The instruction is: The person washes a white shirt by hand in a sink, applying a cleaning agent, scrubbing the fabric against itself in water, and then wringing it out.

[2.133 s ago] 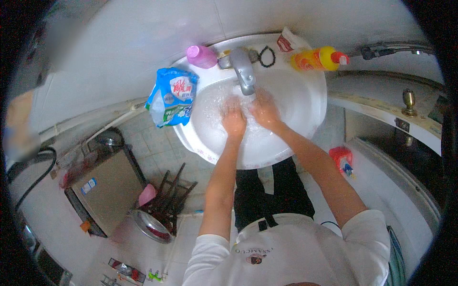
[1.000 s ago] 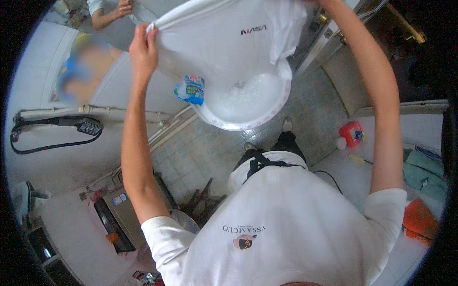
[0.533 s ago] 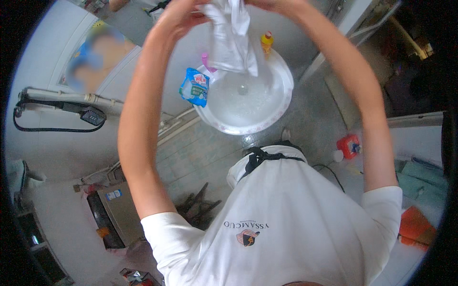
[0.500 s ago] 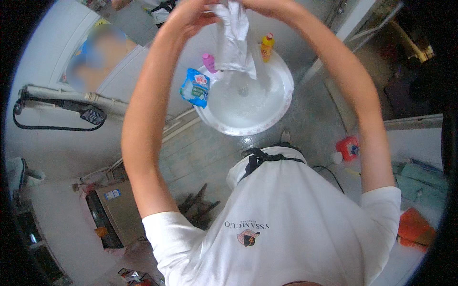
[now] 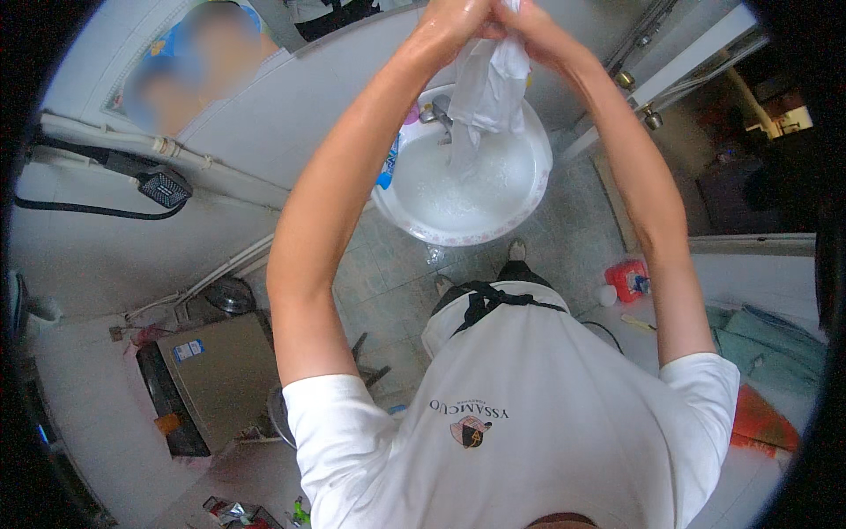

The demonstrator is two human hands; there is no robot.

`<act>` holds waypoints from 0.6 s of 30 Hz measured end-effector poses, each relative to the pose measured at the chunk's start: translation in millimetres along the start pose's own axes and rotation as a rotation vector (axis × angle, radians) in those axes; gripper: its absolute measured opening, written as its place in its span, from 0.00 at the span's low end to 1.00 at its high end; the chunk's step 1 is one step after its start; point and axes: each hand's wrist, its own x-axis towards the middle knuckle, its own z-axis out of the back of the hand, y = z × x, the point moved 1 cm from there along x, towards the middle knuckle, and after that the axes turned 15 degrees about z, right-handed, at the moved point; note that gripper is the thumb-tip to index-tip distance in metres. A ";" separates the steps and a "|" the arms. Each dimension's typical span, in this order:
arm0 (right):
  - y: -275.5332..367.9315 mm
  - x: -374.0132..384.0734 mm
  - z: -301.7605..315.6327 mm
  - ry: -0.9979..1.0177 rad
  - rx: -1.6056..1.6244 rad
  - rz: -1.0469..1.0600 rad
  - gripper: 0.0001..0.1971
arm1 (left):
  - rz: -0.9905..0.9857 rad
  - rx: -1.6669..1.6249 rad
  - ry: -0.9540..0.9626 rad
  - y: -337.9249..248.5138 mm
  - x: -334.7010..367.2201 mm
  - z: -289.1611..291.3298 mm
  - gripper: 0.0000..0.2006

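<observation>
Held up at the far side of the washbasin [image 5: 535, 189], a wet-looking white cloth [image 5: 493, 88] hangs down from both my hands. My left hand [image 5: 456, 19] and my right hand [image 5: 538, 33] are close together, fingers closed around its upper end. The cloth's lower end hangs over the basin, where cloudy water [image 5: 476, 198] with bubbles stands. I cannot tell whether the cloth's tip touches the water. A metal tap [image 5: 438, 112] shows just left of the cloth. Part of a blue packet [image 5: 388, 165] sticks out beside my left forearm, on the basin's left rim.
A pink bottle [image 5: 412, 114] shows in part behind my left forearm. Pipes and a black shower head [image 5: 165, 187] are on the left wall. At right, a door frame [image 5: 679, 66] stands beside the basin, and a red container [image 5: 627, 280] lies near my right forearm.
My hands and the cloth have shifted right in the view, uncovering the tap. My left forearm now covers most of the blue packet, and the yellow bottle is almost wholly hidden.
</observation>
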 end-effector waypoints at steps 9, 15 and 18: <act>33.8 9.9 -51.8 0.191 -0.382 0.132 0.18 | -0.565 -0.099 0.046 50.0 -46.2 50.8 0.20; 70.3 6.8 -28.1 -0.084 0.033 0.022 0.16 | -0.331 0.054 -0.259 223.9 -53.2 61.5 0.35; 38.2 34.4 -46.4 0.003 0.501 -0.104 0.22 | -0.221 0.306 -0.429 311.3 -59.2 99.7 0.59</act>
